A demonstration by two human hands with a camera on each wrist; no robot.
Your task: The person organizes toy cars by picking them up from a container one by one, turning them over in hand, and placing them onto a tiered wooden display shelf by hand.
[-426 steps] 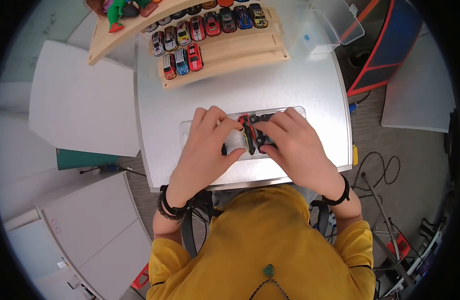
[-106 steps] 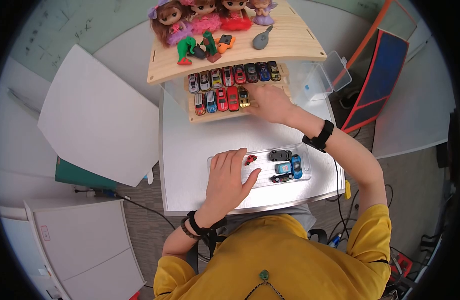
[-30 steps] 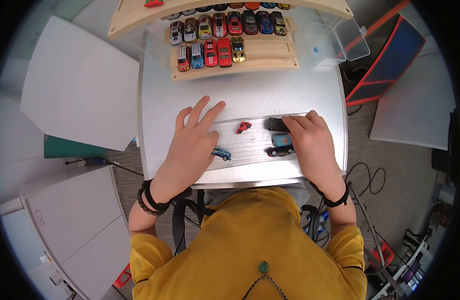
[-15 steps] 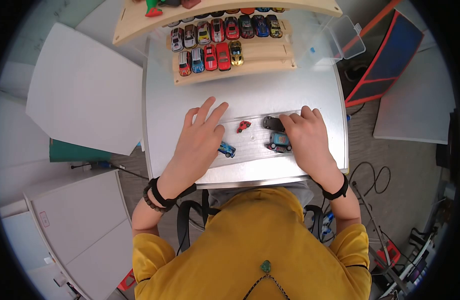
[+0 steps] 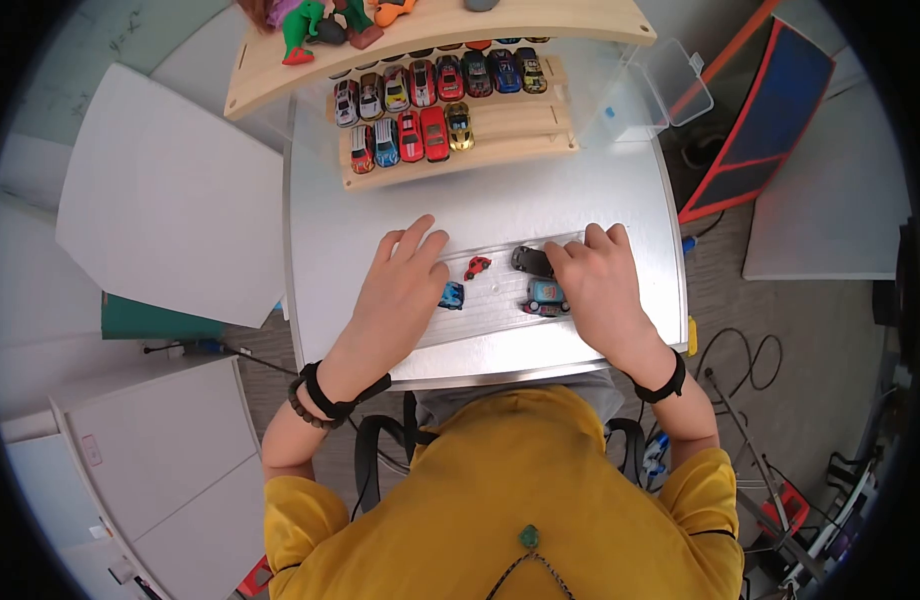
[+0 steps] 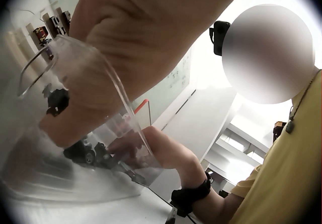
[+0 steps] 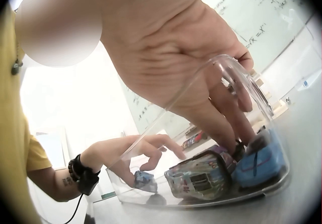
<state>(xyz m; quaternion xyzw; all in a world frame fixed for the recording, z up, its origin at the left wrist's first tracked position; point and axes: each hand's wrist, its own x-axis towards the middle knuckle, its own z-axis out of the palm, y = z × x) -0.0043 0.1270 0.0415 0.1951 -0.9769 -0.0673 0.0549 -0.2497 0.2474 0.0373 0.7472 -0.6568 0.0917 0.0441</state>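
My left hand [image 5: 400,285] pinches a small blue toy car [image 5: 452,295] at the left part of a clear plastic tray [image 7: 224,57]. Its other fingers stretch past the tray's far edge. My right hand [image 5: 602,285] reaches into the tray's right end. Bent fingers grip the right end of a black toy car [image 5: 531,260]; the thumb's hold is hidden in the head view. Close below lies a teal toy van [image 5: 546,290] on its side, wheels showing. A small red toy car [image 5: 477,267] lies between the hands. In the right wrist view, a patterned toy car [image 7: 201,176] stands near my right fingertips.
Behind the tray, a stepped wooden rack [image 5: 520,150] carries rows of toy cars, with a gold one [image 5: 460,127] at the front row's right end. A wooden shelf [image 5: 440,50] with figurines overhangs it. A clear box [image 5: 670,85] stands at the back right.
The blue car has turned under my left fingers. The black car and teal van have shifted slightly left, the van tipping over. Earlier, my right hand was at the gold car on the rack.
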